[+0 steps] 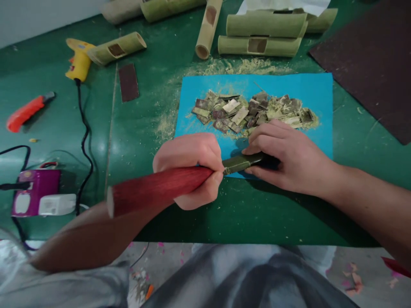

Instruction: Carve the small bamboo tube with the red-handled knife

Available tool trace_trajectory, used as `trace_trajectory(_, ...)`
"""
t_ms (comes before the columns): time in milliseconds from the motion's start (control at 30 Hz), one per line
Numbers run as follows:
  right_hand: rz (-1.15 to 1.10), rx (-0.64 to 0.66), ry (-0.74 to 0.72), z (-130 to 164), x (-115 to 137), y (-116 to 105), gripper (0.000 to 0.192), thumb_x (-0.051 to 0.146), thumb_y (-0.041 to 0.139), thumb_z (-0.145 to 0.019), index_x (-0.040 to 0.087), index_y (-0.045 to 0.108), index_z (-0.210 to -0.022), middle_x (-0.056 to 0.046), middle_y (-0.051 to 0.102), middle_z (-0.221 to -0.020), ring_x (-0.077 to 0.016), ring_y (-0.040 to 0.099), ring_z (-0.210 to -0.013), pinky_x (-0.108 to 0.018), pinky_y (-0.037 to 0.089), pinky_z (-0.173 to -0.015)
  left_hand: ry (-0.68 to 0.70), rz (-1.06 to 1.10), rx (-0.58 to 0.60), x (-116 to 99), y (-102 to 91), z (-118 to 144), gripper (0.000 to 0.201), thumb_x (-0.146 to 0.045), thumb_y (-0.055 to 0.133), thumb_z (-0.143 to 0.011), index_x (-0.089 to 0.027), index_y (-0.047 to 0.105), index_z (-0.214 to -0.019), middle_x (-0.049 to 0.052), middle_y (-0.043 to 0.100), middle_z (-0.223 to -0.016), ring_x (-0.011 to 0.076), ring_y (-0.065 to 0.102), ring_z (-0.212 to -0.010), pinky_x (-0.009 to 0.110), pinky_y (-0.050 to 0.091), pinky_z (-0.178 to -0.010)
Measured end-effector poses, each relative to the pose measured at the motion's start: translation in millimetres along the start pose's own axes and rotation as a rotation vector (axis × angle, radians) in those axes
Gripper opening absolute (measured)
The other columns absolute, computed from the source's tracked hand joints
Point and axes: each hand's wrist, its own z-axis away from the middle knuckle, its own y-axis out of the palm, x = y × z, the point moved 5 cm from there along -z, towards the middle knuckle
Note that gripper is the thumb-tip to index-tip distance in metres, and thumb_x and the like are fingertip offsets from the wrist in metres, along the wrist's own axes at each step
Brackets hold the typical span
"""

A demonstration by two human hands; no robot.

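My left hand (195, 171) is closed round the red wooden handle (157, 188) of a tool, whose butt end points toward the lower left. From that fist a dark, flat, greenish shank (237, 164) runs to the right, dusted along its edge. My right hand (285, 156) has its thumb and fingers closed on the far end of this shank; its tip is hidden under the palm. Both hands are over the near edge of a blue sheet (323, 92). Just beyond them lies a heap of small brown and greenish scraps (239, 113) with bamboo dust.
Several cut bamboo tubes (266, 25) lie along the back. To the left are a yellow glue gun (80, 60), a red utility knife (27, 112), a brown sandpaper-like strip (128, 82) and a purple power socket (45, 179) with cords. A large brown sheet (372, 64) covers the right.
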Motion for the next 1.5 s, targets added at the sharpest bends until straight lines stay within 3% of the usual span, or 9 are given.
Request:
trace_trajectory(200, -0.008, 0.018, 0.023, -1, -2, 0, 0.009, 0.032, 0.064, -0.095, 0.024, 0.067, -0.096, -0.009, 0.069, -0.1, -0.0287, 0.063, -0.096, -0.043, 0.047, -0.08, 0.083, 0.029, -0.045, 6, -2.7, 7, 0.01, -0.023, 0.074, -0.086, -0.025, 0.069, -0.077, -0.001, 0.074, -0.066, 0.0135, 0.071, -0.056, 0.026, 0.058, -0.052)
trace_trajectory(300, -0.009, 0.016, 0.027, -1, -2, 0, 0.009, 0.033, 0.066, -0.094, 0.024, 0.067, -0.096, -0.009, 0.069, -0.1, -0.029, 0.063, -0.096, -0.043, 0.047, -0.08, 0.06, 0.008, -0.067, 9, -3.7, 5, 0.012, -0.026, 0.07, -0.09, -0.025, 0.07, -0.078, 0.0, 0.077, -0.068, 0.0144, 0.072, -0.058, 0.027, 0.061, -0.054)
trace_trajectory(433, -0.006, 0.005, 0.031, -1, -3, 1, 0.009, 0.033, 0.066, -0.093, 0.025, 0.067, -0.096, -0.009, 0.07, -0.1, -0.029, 0.063, -0.096, -0.043, 0.047, -0.079, 0.014, 0.04, 0.039, 10, 0.4, -2, 0.005, -0.029, 0.073, -0.091, -0.026, 0.073, -0.087, 0.001, 0.081, -0.079, 0.0173, 0.079, -0.071, 0.028, 0.067, -0.065)
trace_trajectory(600, -0.008, 0.012, 0.033, -1, -3, 1, 0.009, 0.032, 0.065, -0.093, 0.024, 0.067, -0.096, -0.009, 0.071, -0.1, -0.0294, 0.064, -0.097, -0.043, 0.046, -0.08, -0.06, 0.039, 0.142, 12, 3.3, -4, 0.013, -0.031, 0.084, -0.086, -0.027, 0.075, -0.095, 0.003, 0.084, -0.091, 0.019, 0.081, -0.083, 0.03, 0.069, -0.077)
trace_trajectory(1500, -0.015, 0.027, 0.01, -1, -4, 2, 0.011, 0.033, 0.064, -0.095, 0.024, 0.068, -0.099, -0.009, 0.069, -0.1, -0.0289, 0.063, -0.098, -0.043, 0.046, -0.081, -0.151, 0.06, 0.11, 13, 4.5, -3, 0.014, -0.036, 0.086, -0.087, -0.028, 0.077, -0.095, 0.002, 0.085, -0.094, 0.0193, 0.081, -0.082, 0.031, 0.069, -0.077)
